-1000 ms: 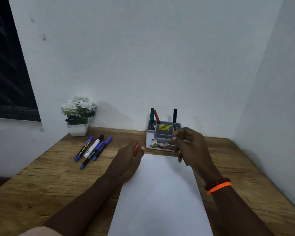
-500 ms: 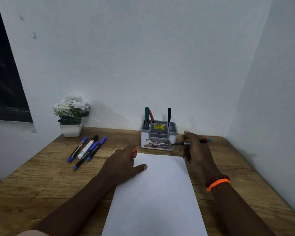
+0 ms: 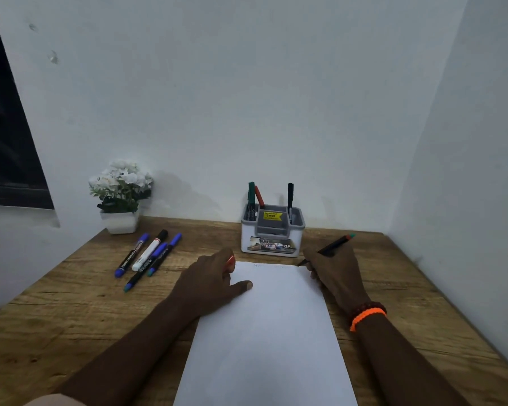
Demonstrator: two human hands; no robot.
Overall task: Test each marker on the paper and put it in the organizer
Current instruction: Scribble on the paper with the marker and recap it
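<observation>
Wooden desk point(image 3: 408, 294) stands in a corner between two white walls and carries everything. White paper sheet point(image 3: 270, 332) lies in the middle of it, its long side running toward the person. The left hand point(image 3: 214, 282) rests on the left upper edge of the sheet, thumb stretched flat on the paper, and its curled fingers hold a red cap point(image 3: 230, 260). The right hand point(image 3: 333, 272) grips a black marker point(image 3: 333, 246) with a green end; the tip touches the paper at its top right corner, where faint marks are visible. Just behind the sheet stands the white and grey organizer point(image 3: 272, 238), with three markers upright in it. A small pot of white flowers point(image 3: 121, 197) stands at the back left. Near it, four markers point(image 3: 148, 257) lie side by side on the desk.
</observation>
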